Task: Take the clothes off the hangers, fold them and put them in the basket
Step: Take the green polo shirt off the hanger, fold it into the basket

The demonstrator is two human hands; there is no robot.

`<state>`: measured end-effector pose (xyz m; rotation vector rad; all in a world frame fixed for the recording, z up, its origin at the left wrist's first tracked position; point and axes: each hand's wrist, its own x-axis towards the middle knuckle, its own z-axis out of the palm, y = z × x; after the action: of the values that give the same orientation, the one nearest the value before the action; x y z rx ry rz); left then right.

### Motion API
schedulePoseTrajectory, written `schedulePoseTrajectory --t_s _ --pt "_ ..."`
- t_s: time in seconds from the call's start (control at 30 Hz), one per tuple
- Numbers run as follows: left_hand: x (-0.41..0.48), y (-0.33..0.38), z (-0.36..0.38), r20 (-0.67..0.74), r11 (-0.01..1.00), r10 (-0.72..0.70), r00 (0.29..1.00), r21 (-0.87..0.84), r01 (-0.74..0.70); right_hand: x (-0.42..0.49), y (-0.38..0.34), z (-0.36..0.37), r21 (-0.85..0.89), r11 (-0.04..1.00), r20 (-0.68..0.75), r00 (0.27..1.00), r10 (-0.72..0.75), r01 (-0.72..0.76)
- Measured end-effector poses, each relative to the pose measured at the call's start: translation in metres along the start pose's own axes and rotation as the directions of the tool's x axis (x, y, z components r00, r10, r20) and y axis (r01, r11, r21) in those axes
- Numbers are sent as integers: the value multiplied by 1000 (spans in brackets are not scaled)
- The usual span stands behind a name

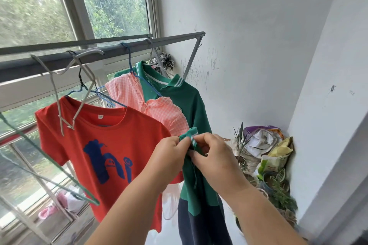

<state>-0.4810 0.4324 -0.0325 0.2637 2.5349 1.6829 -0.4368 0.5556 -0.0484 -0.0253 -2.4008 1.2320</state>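
Early stage: three garments are hung below the grey metal drying rail (179,38): red printed cotton T-shirt (99,129), pink checked top (127,91), green white-trimmed polo shirt (189,101); the polo's striped cuff (189,135) is pinched by left hand (169,153) and right hand (215,154); nothing is seen folded; no basket in view.

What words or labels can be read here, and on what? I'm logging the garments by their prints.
"hi": dark blue print on the chest of the red T-shirt.
White neck label in its collar: too small to read.
Bags in the corner: print too blurred to read.
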Motion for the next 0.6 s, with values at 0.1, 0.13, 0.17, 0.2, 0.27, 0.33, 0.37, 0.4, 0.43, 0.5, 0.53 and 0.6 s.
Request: schedulePoseTrajectory --t_s 0.1,0.13,0.17,0.2,0.27,0.33,0.37,0.4,0.43,0.5,0.53,0.6 --pt "-1 -2 -4 77 989 -34 996 -143 45 -2 -5 -4 77 996 121 991 -61 52" --pt "-1 -3 -5 94 982 -26 995 -186 43 -2 -6 -6 108 992 134 988 -75 61" --pt "-1 -4 -7 106 971 -13 994 -237 38 -1 -6 -8 157 986 138 988 -71 49" --pt "-1 -5 -8 115 958 1 993 -284 32 0 -5 -10 216 976 141 989 -42 11" --pt "-2 -5 -10 107 948 28 994 -318 8 2 -5 -13 311 947 115 992 43 -77" --pt "-1 -7 -11 106 945 47 993 -326 -10 7 4 -14 243 967 -10 996 85 -80" --pt "-3 -6 -14 112 942 54 992 -335 -13 9 7 -14 198 975 -23 994 110 -104" --pt "-3 -5 -16 127 938 60 990 -348 -12 10 9 -16 194 969 19 988 151 -152" --pt "-2 -5 -18 146 931 70 987 -365 -12 11 9 -20 252 945 106 977 186 -207" --pt "-3 -4 -22 193 916 92 977 -402 -7 12 5 -23 415 859 313 933 176 -301" --pt "-3 -3 -23 212 912 100 972 -410 -4 12 3 -23 463 825 370 916 153 -324" --pt "0 -6 -24 208 909 113 972 -416 -16 13 1 -22 486 826 361 926 107 -285"
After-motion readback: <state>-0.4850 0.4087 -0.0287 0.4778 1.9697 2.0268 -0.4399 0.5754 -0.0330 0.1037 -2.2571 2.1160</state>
